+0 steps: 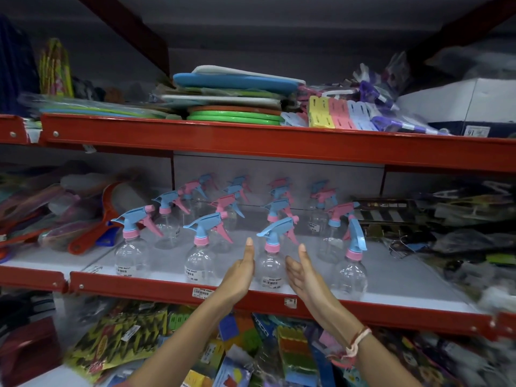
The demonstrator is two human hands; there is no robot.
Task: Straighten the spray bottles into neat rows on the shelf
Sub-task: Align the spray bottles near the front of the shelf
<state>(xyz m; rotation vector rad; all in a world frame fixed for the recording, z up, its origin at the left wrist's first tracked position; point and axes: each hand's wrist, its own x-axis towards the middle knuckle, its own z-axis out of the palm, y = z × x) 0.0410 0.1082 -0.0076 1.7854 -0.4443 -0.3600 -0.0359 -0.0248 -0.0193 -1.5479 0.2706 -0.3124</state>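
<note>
Several clear spray bottles with blue and pink trigger heads stand in rows on the white middle shelf (391,296). At the front edge, one clear bottle (271,268) with a blue head stands between my two hands. My left hand (241,270) is flat and open just left of it, fingers pointing up. My right hand (303,273) is open just right of it, a thread band on the wrist. Neither hand grips the bottle. The front right bottle (352,270) has its blue head turned sideways, unlike the others.
A red shelf rail (167,291) with a price tag runs along the front. Brushes and a red scoop (92,227) lie to the left, dark packaged goods (418,219) to the right. Stacked boards sit on the upper shelf (231,107). Packets fill the shelf below.
</note>
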